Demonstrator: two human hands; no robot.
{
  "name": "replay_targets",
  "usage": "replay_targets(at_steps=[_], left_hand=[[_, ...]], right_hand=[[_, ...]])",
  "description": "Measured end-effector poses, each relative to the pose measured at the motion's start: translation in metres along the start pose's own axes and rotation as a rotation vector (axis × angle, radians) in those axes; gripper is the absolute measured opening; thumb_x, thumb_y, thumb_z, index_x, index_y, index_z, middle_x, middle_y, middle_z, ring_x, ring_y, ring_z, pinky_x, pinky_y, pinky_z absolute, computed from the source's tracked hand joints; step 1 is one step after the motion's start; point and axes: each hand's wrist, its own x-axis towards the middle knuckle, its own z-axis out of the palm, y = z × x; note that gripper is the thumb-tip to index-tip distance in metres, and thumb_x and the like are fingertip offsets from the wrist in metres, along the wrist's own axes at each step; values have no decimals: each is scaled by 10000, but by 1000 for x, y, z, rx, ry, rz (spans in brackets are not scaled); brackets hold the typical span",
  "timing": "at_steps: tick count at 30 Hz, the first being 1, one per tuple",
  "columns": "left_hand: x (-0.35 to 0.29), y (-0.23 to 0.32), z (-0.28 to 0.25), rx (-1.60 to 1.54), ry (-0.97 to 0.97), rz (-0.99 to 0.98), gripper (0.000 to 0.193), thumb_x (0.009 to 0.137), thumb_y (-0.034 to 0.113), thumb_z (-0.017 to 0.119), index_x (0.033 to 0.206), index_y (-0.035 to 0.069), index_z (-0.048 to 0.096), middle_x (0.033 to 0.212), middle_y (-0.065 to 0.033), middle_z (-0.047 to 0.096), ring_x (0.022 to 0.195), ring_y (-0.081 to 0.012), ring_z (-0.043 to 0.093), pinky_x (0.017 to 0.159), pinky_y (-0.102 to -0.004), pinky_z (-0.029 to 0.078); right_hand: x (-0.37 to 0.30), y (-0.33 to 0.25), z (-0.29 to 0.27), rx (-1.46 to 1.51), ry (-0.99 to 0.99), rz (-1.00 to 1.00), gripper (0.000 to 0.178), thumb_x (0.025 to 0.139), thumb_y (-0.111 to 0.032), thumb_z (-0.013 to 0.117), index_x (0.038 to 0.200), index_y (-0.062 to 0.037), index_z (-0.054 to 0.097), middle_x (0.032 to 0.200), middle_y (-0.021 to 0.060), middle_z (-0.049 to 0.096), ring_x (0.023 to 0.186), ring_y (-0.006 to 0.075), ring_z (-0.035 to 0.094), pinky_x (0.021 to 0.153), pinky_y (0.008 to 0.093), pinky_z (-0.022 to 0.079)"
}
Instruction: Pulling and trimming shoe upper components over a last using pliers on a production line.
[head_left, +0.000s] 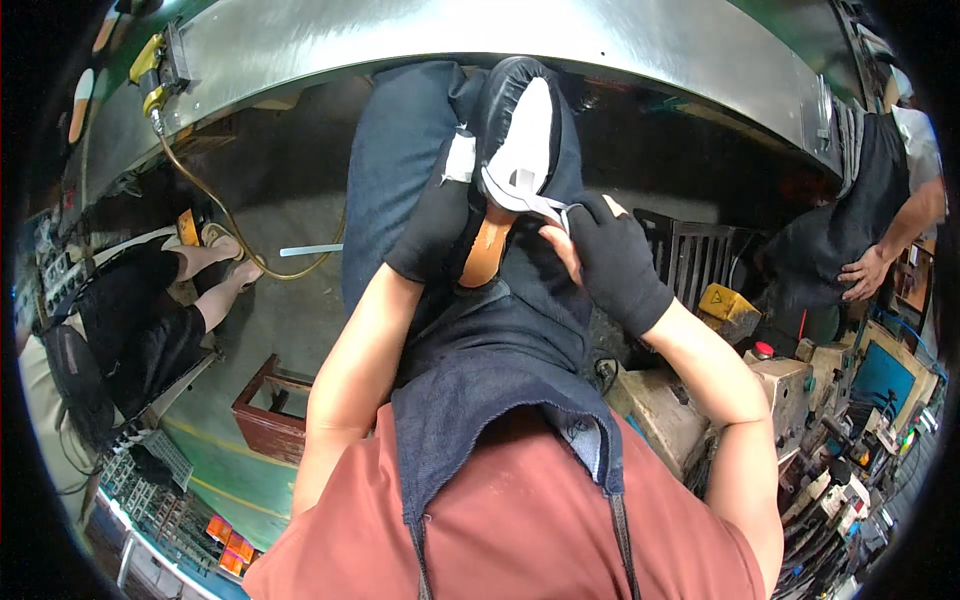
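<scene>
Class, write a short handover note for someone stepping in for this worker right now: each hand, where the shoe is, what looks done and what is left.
Left hand, in a black glove, grips the shoe from its left side, over the lap.
Right hand, also gloved, pinches the loose white strip at the shoe's lower edge, against the tan last inside.
The shoe is held toe away from the body above the dark blue apron.
Done: white upper sits on the last.
Left: the strip is not yet flat; how much more remains cannot be told.
</scene>
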Motion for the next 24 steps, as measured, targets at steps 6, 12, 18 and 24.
replay_targets(at_steps=[6, 12, 18, 24], left_hand=[[-17, -4, -7, 836, -23, 327, 390, 1088, 183, 351, 1390, -56, 419, 1358, -189, 500, 1276, -261, 472, 1109, -345, 357], [-27, 27, 9, 1117, -101, 90, 519, 935, 12, 528, 1431, -64, 393, 1338, -308, 491, 1295, -391, 468, 1093, -403, 382], [-39, 47, 7, 1325, -218, 632, 618, 732, 336, 831, 1127, -76, 596, 1069, -203, 643, 1001, -337, 620, 869, -418, 479], [-36, 35, -3, 1183, -182, 283, 248, 947, 214, 567, 987, -20, 641, 834, -126, 642, 731, -310, 613, 704, -393, 496]], right_hand=[[-13, 21, 2, 668, -424, 381, 401, 1011, -394, 560, 1001, -2, 645, 927, 91, 667, 897, 203, 616, 783, 365, 493], [12, 9, -20, 1497, -804, 977, 498, 1036, -474, 496, 996, -13, 680, 921, 83, 706, 747, 191, 687, 708, 341, 556], [12, -24, -33, 168, -110, -276, 336, 959, -337, 611, 894, -10, 651, 810, 187, 632, 733, 309, 629, 673, 416, 501], [2, 8, -32, 624, -505, 381, 400, 1005, -377, 553, 965, 11, 642, 833, 209, 659, 724, 304, 632, 650, 398, 477]])
